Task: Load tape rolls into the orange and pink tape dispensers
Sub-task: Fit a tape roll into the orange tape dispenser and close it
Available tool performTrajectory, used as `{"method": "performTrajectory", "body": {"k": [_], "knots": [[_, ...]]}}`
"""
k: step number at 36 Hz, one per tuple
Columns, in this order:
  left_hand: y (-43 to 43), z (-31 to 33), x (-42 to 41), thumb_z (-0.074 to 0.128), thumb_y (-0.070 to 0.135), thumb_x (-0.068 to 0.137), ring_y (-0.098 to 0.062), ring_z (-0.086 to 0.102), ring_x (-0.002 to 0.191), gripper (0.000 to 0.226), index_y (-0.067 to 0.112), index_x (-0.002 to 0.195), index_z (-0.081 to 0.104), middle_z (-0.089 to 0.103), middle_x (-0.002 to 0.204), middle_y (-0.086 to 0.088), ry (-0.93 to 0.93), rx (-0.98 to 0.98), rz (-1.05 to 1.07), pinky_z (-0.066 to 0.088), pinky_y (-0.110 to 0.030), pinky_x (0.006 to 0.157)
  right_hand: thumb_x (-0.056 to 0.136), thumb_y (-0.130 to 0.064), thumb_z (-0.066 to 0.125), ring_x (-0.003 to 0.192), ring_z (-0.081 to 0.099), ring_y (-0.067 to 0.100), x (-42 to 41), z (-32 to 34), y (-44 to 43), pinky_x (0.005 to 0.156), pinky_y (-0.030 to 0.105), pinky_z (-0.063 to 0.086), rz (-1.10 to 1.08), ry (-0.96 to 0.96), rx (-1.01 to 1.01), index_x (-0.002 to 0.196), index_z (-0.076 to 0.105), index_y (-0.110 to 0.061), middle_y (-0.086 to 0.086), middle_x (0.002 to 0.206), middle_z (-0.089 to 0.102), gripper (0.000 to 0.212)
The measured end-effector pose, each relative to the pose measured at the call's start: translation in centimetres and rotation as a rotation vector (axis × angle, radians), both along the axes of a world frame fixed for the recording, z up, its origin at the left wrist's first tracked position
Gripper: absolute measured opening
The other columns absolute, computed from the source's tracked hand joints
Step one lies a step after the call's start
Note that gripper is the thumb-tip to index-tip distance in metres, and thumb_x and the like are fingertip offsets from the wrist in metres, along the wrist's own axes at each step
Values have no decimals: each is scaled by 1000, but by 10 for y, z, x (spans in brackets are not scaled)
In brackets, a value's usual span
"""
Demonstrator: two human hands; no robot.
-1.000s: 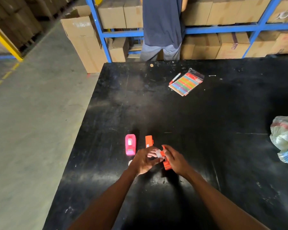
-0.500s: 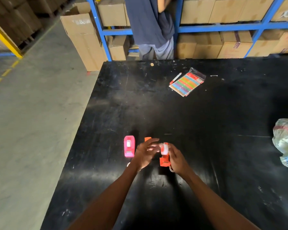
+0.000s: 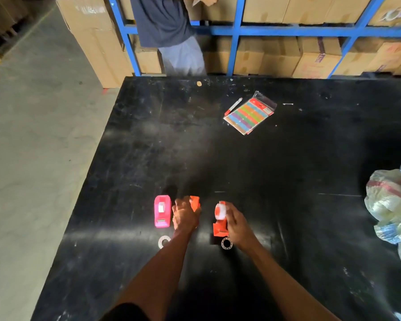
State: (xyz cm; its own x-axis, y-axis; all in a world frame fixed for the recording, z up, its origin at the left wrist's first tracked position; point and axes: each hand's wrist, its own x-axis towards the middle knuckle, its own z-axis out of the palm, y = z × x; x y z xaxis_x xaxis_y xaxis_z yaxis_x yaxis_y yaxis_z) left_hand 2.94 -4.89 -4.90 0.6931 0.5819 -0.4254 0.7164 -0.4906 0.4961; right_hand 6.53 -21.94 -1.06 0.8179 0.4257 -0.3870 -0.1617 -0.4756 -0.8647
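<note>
partly under left hand [image 3: 185,214], orange piece [image 3: 195,202], grip perhaps closed

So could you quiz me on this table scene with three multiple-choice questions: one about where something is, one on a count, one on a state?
1. Where does the pink plastic tape dispenser stand?
A. Beside the left hand, on its outer side
B. Next to the striped colourful packet
C. Inside the plastic bag

2. How many loose clear tape rolls lie flat on the black table near the wrists?
A. None
B. Two
C. Five

3. What is the right hand doing?
A. Resting empty on the table
B. Holding the orange dispenser part with a white tape roll
C. Gripping a pen

Answers: 1 A, the pink dispenser sits just left of the left hand. 2 B, one roll lies below the pink dispenser and another below the orange part. 3 B, the fingers wrap the orange piece.
</note>
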Motion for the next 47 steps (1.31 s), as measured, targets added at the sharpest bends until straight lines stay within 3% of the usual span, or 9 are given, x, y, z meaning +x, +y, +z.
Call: {"method": "performTrajectory", "body": {"k": [4,7,12,14,16,20,25,31,47], "knots": [[0,1,8,66,37,93,-42,58,118,52,11,135,48,53,130,-21,-27,39,26,51,-48,97,107,-30,32,104,64,11,5,-2,-2,89,22,51,-22,2,3,133,55,-25,-2,123,64,35],[3,1,10,72,32,88,-39,64,109,47,12,127,55,65,120,-18,-87,-39,102,54,-45,90,107,-28,32,99,62,4,8,-3,-2,81,9,47,-33,4,13,133,55,-23,-6,118,63,35],[3,20,10,82,32,80,-15,70,81,33,21,109,71,72,102,1,-234,-448,278,57,-24,50,107,-25,33,95,68,18,14,-8,2,80,25,54,-59,32,39,128,55,-26,0,109,68,30],[0,29,7,80,26,84,-15,69,83,16,25,99,75,75,100,-2,-227,-699,286,56,-28,67,107,-28,33,92,68,16,15,-11,1,84,31,55,-57,13,31,127,56,-25,-2,106,68,31],[-3,39,1,80,23,85,-22,71,99,25,23,109,73,77,110,-5,-211,-899,306,55,-38,89,106,-31,33,94,67,15,17,-13,-1,89,36,53,-60,-12,15,126,56,-25,-1,108,69,31],[-4,50,-16,83,26,81,-26,70,113,40,22,119,70,77,114,-4,-228,-979,286,53,-46,103,106,-36,31,105,64,16,15,-12,-1,97,37,49,-40,-46,-25,128,54,-30,0,117,67,32],[-12,70,-28,76,17,88,-32,70,113,36,19,123,67,75,117,-14,-269,-1053,251,57,-43,95,107,-31,31,94,62,-2,5,7,3,85,17,46,-10,-60,11,122,53,-33,-8,106,66,26],[-15,87,-41,75,23,89,-29,71,113,39,20,126,64,75,119,-12,-298,-1071,234,59,-36,82,105,-42,31,93,70,12,-4,12,6,93,41,54,8,-60,24,123,52,-39,-4,104,71,27],[-6,114,-74,64,32,97,-23,73,109,28,26,125,65,77,114,-3,-399,-1047,208,56,-49,98,105,-39,33,102,67,15,-24,44,28,92,28,49,94,-189,-19,133,53,-24,0,115,70,37]]}}
